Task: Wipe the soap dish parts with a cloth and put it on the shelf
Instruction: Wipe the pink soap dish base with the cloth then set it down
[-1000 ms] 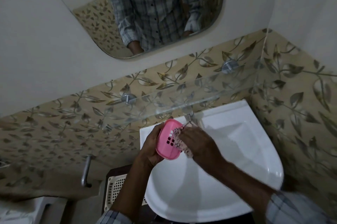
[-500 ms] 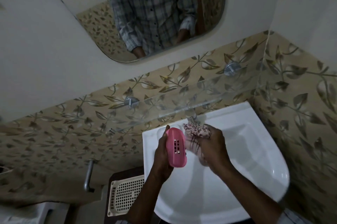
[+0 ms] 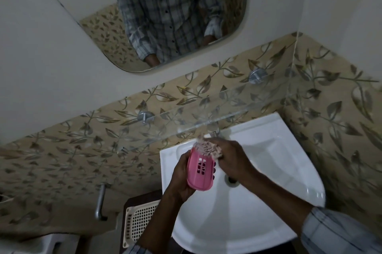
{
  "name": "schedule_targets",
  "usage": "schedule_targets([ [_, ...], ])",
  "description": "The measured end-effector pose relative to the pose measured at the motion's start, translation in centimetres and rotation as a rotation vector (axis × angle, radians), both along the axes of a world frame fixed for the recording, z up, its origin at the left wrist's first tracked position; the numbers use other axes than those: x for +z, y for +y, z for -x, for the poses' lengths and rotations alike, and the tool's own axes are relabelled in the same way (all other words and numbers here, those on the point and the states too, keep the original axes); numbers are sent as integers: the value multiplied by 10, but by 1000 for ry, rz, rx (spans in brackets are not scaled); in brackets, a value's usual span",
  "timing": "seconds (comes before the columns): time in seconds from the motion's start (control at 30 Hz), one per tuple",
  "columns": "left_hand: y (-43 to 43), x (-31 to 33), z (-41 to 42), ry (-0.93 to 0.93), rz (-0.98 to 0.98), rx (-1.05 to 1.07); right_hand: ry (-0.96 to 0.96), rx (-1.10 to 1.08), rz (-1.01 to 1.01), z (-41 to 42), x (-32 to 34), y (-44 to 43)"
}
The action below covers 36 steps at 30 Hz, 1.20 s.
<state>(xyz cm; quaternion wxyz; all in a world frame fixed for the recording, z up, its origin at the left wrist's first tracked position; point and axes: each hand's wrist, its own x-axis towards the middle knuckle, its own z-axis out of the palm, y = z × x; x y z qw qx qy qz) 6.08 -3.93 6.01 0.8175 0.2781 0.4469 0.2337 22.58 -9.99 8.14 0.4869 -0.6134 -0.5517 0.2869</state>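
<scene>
A pink slotted soap dish part [image 3: 200, 170] is held upright over the white sink [image 3: 268, 202]. My left hand [image 3: 182, 179] grips it from the left, fingers curled round its back. My right hand [image 3: 229, 158] holds a bunched patterned cloth [image 3: 208, 149] pressed against the top end of the pink part. Just above the hands runs a clear glass shelf [image 3: 217, 109], fixed to the leaf-patterned tile wall by two metal pegs.
A mirror [image 3: 175, 16] hangs above the shelf and shows a person in a checked shirt. A cream plastic basket [image 3: 138, 222] sits left of the sink on a dark stand. A metal handle [image 3: 100, 202] sticks out of the wall lower left. The tap [image 3: 215, 132] is behind the cloth.
The pink part has turned so its slotted face points toward me. The cloth hand has moved from the part's right side up to its top end.
</scene>
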Motion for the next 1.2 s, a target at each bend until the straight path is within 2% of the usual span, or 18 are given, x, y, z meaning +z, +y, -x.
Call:
schedule_targets([
  [0.13, 10, 2, 3, 13, -7, 94, -229, 363, -157, 23, -14, -32],
  [0.2, 11, -3, 14, 32, 6, 79, -121, 442, -72, 6, -11, -34],
  [0.27, 8, -8, 20, 21, -28, 43, 76, 228, -15, -7, -4, -24],
  [0.33, 4, -10, 19, 10, -73, 10, 125, -65, 25, -10, 3, -11],
  [0.37, 1, -9, 14, 10, -99, 9, 107, -137, 58, -7, 5, -6],
  [0.5, -5, -12, -10, 172, -269, 82, 30, -186, 161, 40, 7, -5],
  [0.57, -7, -15, -12, 166, -269, 153, -27, -171, 256, 57, 6, -12],
  [0.67, -3, -12, -1, 91, -211, 237, 208, -111, 341, 37, 8, -19],
  [0.73, -3, -10, 8, -2, -167, 209, 284, -275, 353, 5, 7, -22],
  [0.8, -4, -8, 12, -122, -149, 209, 260, -433, 363, -16, -3, -29],
  [0.9, -5, -5, 4, -167, -166, 276, 505, -421, 448, 1, -14, -44],
  [1.07, -18, -5, -18, -231, -150, 286, 937, -454, 421, 51, -23, -61],
  [1.2, -24, -8, -23, -280, -128, 286, 1111, -484, 334, 50, -16, -58],
])
